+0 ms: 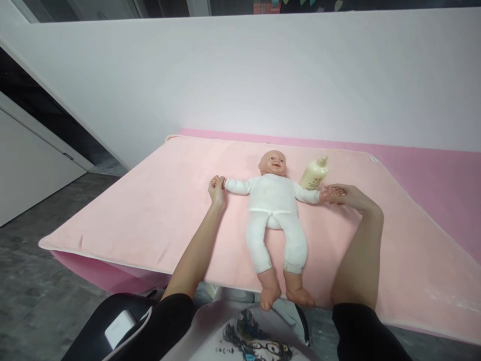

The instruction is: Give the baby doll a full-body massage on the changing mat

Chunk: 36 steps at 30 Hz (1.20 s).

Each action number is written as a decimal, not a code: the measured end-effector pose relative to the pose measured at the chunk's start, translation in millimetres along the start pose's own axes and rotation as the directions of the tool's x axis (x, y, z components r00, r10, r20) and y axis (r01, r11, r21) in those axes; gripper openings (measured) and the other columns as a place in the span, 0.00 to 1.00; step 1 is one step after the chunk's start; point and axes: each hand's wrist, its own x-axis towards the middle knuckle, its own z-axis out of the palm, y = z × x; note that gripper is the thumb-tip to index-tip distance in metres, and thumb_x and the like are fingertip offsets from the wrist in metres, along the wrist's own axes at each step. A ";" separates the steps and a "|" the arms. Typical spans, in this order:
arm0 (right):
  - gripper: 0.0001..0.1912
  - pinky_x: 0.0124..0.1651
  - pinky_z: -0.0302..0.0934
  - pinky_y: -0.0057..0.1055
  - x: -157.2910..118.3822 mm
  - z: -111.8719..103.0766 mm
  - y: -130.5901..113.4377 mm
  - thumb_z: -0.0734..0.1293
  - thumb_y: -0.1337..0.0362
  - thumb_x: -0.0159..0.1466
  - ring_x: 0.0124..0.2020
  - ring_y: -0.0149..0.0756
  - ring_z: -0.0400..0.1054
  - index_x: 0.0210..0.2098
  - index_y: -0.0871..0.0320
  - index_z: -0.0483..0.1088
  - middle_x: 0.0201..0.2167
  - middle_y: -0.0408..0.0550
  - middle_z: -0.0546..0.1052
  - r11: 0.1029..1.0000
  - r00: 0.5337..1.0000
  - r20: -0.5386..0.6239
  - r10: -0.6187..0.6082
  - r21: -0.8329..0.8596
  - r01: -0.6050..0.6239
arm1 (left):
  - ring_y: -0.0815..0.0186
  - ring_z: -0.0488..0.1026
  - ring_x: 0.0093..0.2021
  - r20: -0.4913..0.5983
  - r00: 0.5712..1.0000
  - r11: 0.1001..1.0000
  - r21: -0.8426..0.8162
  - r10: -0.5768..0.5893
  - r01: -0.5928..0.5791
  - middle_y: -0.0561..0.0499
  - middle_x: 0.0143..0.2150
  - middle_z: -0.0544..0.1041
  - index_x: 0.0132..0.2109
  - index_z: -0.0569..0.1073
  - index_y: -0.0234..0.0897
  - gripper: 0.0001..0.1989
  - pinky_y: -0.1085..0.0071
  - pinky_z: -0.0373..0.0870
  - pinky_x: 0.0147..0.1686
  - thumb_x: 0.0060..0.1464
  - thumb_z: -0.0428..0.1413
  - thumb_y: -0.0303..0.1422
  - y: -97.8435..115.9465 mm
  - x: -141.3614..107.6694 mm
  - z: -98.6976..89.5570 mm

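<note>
At the near edge of the pink blanket [143,210], a baby doll [273,195] lies face up, feet toward the person, arms spread wide. Farther up, the hands are well apart, the left hand [217,188] wrapped around one doll hand, the right hand [352,197] at the other, its firmness impossible to tell; the step seems to be holding the arms outstretched, and moving them would call for a light, even hold. Beyond the right-side arm sits a pale yellow pump bottle [313,174].
</note>
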 end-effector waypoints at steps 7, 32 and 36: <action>0.27 0.37 0.70 0.32 -2.5 0.4 0.5 0.75 0.64 0.48 0.38 0.42 0.73 0.48 0.55 0.71 0.45 0.50 0.76 0.995 1.000 0.004 0.022 0.099 -0.022 | 0.72 0.71 0.33 0.000 1.000 1.000 -0.005 0.017 -0.017 0.52 0.34 0.73 0.40 0.70 0.36 0.14 0.75 0.68 0.38 0.45 0.62 0.28 0.3 -0.8 0.9; 0.18 0.52 0.69 0.39 -1.8 -3.7 11.6 0.70 0.63 0.58 0.46 0.46 0.73 0.48 0.54 0.71 0.49 0.49 0.75 0.975 0.996 0.090 -0.012 0.224 -0.008 | 0.72 0.71 0.33 -0.005 1.000 1.000 0.009 0.009 -0.009 0.52 0.33 0.73 0.40 0.70 0.35 0.17 0.75 0.67 0.36 0.42 0.64 0.29 1.3 -0.4 1.3; 0.17 0.49 0.70 0.39 0.6 -3.2 12.1 0.70 0.63 0.57 0.43 0.45 0.74 0.47 0.56 0.71 0.45 0.51 0.77 0.973 0.998 0.066 0.001 0.229 -0.016 | 0.72 0.71 0.32 -0.004 1.000 1.000 0.004 0.014 -0.014 0.52 0.33 0.73 0.40 0.70 0.35 0.16 0.74 0.67 0.35 0.42 0.64 0.29 1.7 -1.0 1.5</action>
